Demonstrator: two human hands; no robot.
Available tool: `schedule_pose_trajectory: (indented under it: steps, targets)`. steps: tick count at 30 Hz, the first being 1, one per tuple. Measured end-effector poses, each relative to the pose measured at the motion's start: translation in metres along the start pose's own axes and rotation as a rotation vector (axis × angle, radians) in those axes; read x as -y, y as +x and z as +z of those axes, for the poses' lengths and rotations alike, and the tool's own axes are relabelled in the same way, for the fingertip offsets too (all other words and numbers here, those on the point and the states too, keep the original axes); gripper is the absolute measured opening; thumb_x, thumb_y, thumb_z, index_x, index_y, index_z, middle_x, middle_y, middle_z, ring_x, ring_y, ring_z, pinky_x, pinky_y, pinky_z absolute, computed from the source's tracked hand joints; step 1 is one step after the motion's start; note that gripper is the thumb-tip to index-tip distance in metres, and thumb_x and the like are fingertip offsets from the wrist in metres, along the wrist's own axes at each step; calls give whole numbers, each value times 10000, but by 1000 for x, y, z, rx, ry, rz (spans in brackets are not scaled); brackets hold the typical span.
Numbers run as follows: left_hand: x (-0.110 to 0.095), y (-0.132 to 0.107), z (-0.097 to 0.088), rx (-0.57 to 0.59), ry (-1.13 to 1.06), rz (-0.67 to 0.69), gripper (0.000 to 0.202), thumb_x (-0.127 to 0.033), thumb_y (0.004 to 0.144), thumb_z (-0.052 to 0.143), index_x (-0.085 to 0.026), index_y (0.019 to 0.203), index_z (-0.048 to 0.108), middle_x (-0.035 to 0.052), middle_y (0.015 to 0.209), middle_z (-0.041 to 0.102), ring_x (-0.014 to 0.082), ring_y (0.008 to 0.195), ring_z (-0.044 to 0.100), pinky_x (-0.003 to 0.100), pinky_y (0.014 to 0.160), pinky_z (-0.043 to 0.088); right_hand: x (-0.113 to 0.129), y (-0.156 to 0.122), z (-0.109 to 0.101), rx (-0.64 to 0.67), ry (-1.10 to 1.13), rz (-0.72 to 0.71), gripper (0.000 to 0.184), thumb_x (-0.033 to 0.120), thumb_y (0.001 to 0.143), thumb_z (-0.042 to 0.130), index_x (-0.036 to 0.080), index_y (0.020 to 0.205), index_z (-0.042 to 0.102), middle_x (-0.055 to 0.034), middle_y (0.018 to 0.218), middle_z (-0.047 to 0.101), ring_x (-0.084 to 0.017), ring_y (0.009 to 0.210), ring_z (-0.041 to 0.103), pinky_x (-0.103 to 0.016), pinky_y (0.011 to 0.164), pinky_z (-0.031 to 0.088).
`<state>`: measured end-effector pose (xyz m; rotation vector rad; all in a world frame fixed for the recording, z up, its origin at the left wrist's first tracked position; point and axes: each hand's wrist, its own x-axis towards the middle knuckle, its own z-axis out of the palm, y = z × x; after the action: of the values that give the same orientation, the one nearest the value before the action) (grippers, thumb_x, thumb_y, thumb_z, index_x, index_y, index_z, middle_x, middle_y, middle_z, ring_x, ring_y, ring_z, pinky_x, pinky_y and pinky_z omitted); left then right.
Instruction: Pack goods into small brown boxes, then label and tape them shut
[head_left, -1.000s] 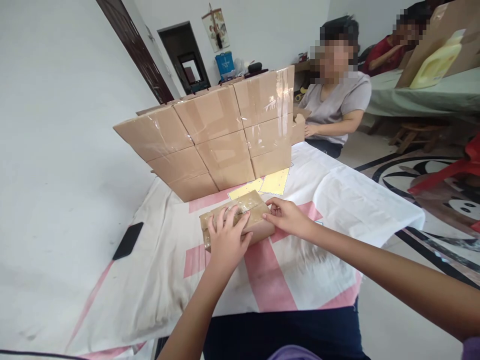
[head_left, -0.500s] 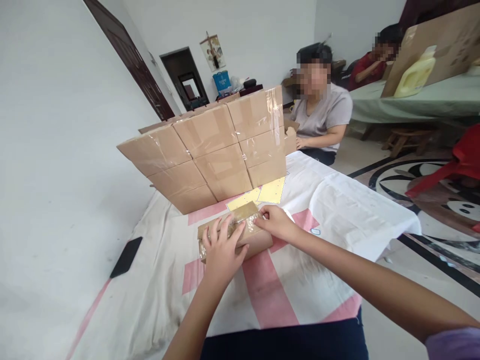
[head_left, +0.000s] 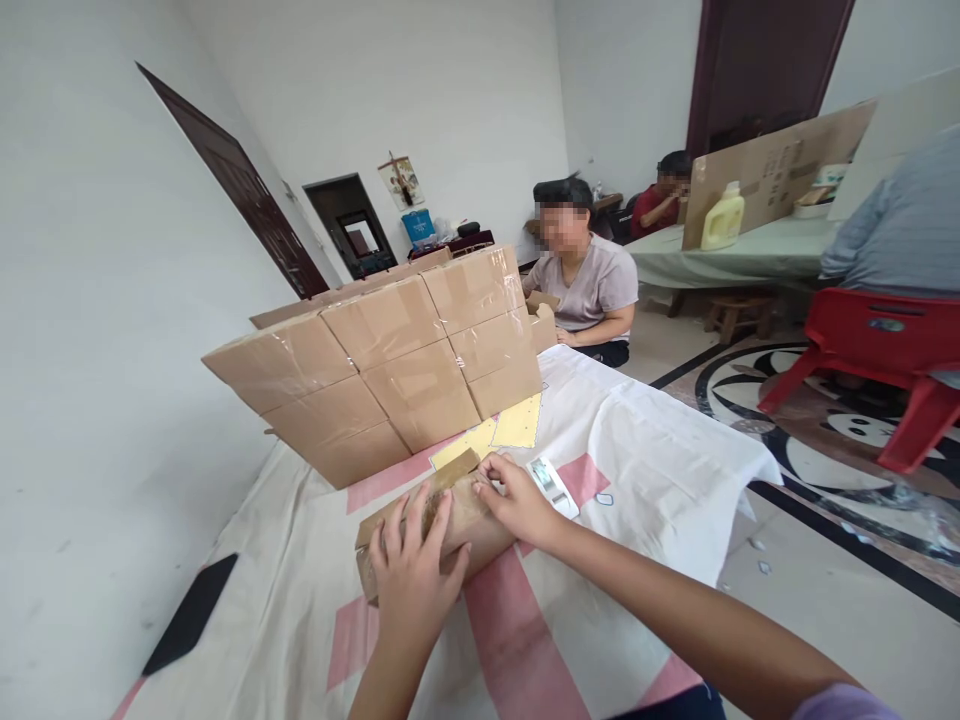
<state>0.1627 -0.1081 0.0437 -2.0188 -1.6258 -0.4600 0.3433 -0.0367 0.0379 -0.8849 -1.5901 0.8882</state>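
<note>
While on cloth [head_left: 281,600], box [head_left: 482,530] under left hand [head_left: 415,567]

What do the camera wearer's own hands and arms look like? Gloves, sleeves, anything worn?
Left hand and right hand: both bare, no gloves; no rings, watch or bracelets visible. Both forearms bare. A purple sleeve shows on the right arm at the bottom edge; the left sleeve is out of frame.

The left hand [head_left: 416,560] lies spread on a taped cardboard box [head_left: 484,535]; the right hand [head_left: 519,500] curls at its right end, yellow sheets [head_left: 519,422] lying beyond.
</note>
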Motion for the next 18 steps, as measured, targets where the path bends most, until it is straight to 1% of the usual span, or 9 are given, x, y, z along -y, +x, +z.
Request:
schedule_pose_trajectory:
  steps: [3,5,8,12,15,18]
  targets:
    - [1,-2,4,-36,13,8,550,-355,879,591,-287,1425,585,87,1523,534,384,1347,472,595,1104,353,-6,-1,4,-19,138,27,99,245,848,563,242,852,464,5,844,498,-202,836,552,-336,791,441]
    - [2,-2,6,-59,17,32,530,-356,882,599,-280,1407,602,91,1518,537,382,1340,474,591,1093,359,-9,-3,6,-39,181,39,106,256,849,570,238,847,465,8,855,490,-193,836,558,-328,788,438]
    - [2,-2,8,-92,21,59,472,-339,889,611,-284,1357,643,97,1509,542,382,1338,472,591,1077,365,-12,-5,8,-77,195,49,107,278,859,562,230,840,469,4,886,486,-185,842,557,-322,785,426]
    - [1,-2,8,-126,11,72,428,-325,888,622,-292,1311,674,104,1485,559,385,1323,480,588,1056,378,-13,-8,8,-93,182,57,111,291,862,556,228,833,469,9,853,486,-185,821,542,-325,774,419]
    - [3,-4,11,-163,7,102,410,-336,892,628,-307,1297,681,101,1461,581,379,1303,499,575,1044,383,-13,-8,10,-99,200,65,116,292,859,558,229,838,463,9,850,495,-186,819,552,-330,773,431]
    - [6,-5,15,-216,17,131,417,-359,887,635,-298,1298,677,113,1439,597,381,1275,518,573,1029,381,-12,-9,11,-111,195,72,99,293,864,548,229,860,473,-1,871,507,-193,835,561,-347,795,452]
